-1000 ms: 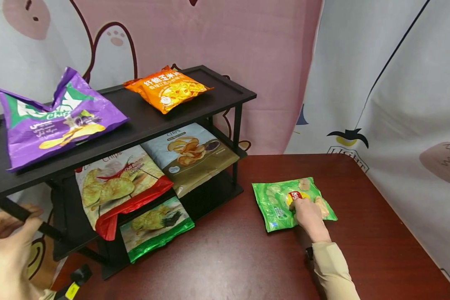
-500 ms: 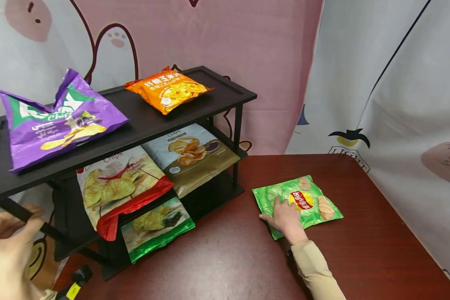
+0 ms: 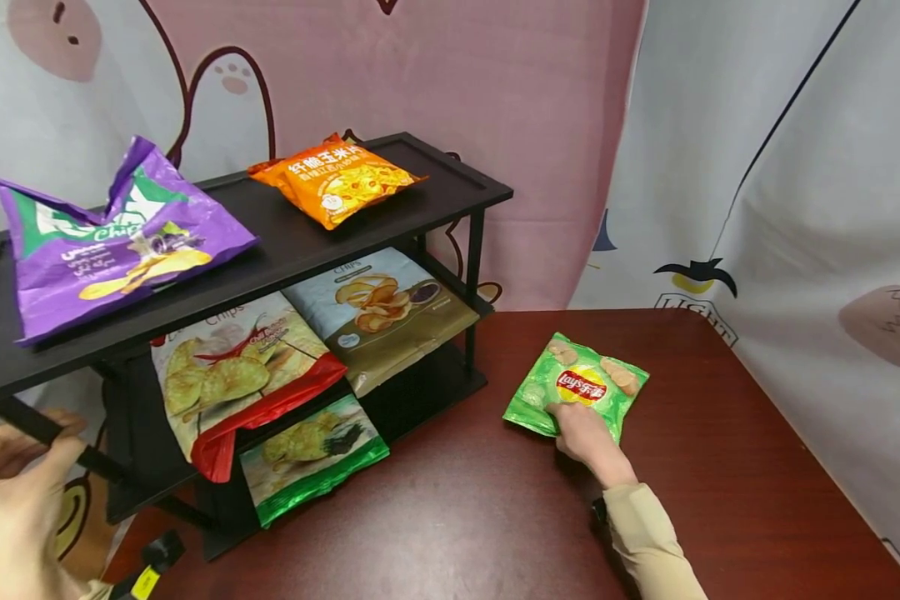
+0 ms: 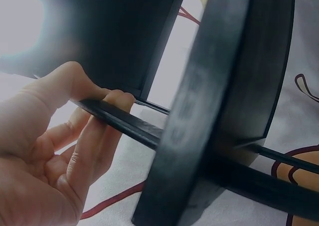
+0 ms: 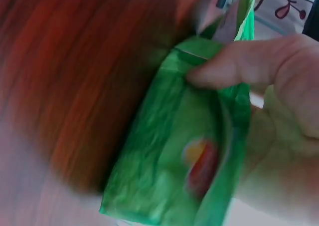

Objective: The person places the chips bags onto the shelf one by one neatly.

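A green Lay's potato chip bag (image 3: 570,375) is at the right part of the table, with my right hand (image 3: 591,442) pinching its near edge. In the right wrist view, the thumb lies over the front of the chip bag (image 5: 164,146), and the other fingers are hidden behind it. At the far left, my left hand (image 3: 18,492) holds a black post of the shelf rack (image 3: 442,179). The left wrist view shows the thumb and fingertips of this hand (image 4: 60,141) pinching the thin post (image 4: 127,126).
On the rack's top board lie a purple chip bag (image 3: 120,242) and an orange snack bag (image 3: 337,183). Below are a red-edged chip bag (image 3: 232,367), a blue-and-gold chip bag (image 3: 382,317) and a green-edged bag (image 3: 315,454). Curtains hang behind the brown table (image 3: 435,517).
My right hand passed leftward over the green chip bag, then took hold of its near edge. The bag has turned and its logo sits farther left. My left hand stays on the post.
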`<action>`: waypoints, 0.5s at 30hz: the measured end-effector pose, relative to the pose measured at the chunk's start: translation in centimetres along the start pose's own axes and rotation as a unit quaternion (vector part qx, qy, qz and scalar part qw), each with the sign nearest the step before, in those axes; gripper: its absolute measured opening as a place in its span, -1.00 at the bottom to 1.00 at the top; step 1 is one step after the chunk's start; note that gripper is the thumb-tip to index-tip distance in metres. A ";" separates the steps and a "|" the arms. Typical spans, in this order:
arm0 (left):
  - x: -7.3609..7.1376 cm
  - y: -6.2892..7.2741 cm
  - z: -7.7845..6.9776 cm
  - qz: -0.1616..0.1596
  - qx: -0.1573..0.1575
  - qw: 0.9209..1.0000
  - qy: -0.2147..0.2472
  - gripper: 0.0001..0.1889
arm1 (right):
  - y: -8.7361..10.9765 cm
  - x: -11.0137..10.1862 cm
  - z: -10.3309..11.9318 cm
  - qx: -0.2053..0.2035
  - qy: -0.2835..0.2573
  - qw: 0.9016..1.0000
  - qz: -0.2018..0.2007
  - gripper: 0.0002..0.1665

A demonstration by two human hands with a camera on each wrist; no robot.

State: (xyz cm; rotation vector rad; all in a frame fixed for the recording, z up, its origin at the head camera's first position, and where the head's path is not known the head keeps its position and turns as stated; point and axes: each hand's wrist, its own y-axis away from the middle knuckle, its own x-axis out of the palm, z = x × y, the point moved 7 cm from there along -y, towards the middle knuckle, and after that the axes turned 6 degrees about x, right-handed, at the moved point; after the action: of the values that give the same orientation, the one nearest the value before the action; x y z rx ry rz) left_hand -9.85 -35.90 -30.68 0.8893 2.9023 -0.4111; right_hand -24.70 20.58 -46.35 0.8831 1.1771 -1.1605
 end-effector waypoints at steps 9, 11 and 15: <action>0.0 -0.2 -0.1 0.002 0.037 0.999 -0.015 -0.59 | 1.1 -0.7 -0.7 -0.006 -0.064 0.988 0.138 -0.40; 0.0 -0.2 0.0 0.002 0.042 0.998 -0.044 -0.58 | 1.1 -1.0 -1.0 0.003 -0.090 0.984 0.151 -0.39; -0.1 -0.2 0.1 0.000 0.038 0.998 -0.057 -0.58 | 0.9 -1.9 -2.9 0.074 -0.119 0.984 0.106 -0.41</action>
State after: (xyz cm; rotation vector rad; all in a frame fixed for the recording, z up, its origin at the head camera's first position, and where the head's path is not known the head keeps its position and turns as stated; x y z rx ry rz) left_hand -9.86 -36.11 -30.75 0.8461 2.7992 -0.5578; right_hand -24.42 23.90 -45.16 0.9283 0.7907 -1.1530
